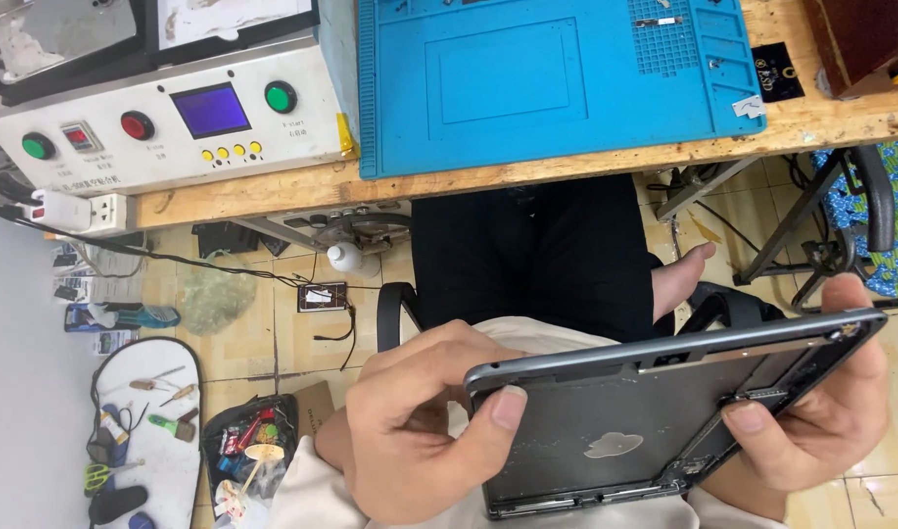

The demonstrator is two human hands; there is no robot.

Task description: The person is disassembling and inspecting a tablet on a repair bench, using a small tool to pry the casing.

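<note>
I hold a dark grey tablet back shell (606, 431) over my lap, its open inside facing me, with a pale patch near its middle. My left hand (420, 431) grips its left edge, thumb pressed on the top left corner. My right hand (821, 421) grips the right edge, thumb lying on the inner frame and fingers wrapped behind. The shell is tilted, right side higher.
A wooden bench (527, 176) carries a blue work mat (557, 78) and a white machine (165, 122) with coloured buttons and a small screen. A power strip (72, 211) hangs at left. Tools lie on a white board (150, 441) and in a black tray (248, 441) on the tiled floor. A chair frame (831, 216) stands right.
</note>
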